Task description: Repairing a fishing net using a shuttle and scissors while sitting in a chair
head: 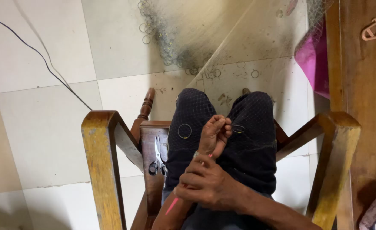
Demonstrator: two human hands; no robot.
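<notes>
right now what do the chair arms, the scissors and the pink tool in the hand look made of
Chair arms: wood, yellowish varnish worn dull at the edges, grain showing.
Scissors: shiny metal blades with dark handles, probably plastic.
Pink tool: smooth, bright, slender; looks like plastic, though partly hidden by the right hand.

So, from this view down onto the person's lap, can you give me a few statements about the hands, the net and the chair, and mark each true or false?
1. Scissors lie on the chair seat beside the person's leg. True.
2. The right hand holds a pink stick-like tool. True.
3. The left hand lies flat and open on the floor. False: its fingers pinch together above the knees.
4. A fine net with small rings stretches from the lap across the floor. True.
5. The chair arms are shiny metal. False: the chair arms are worn wood.
</notes>
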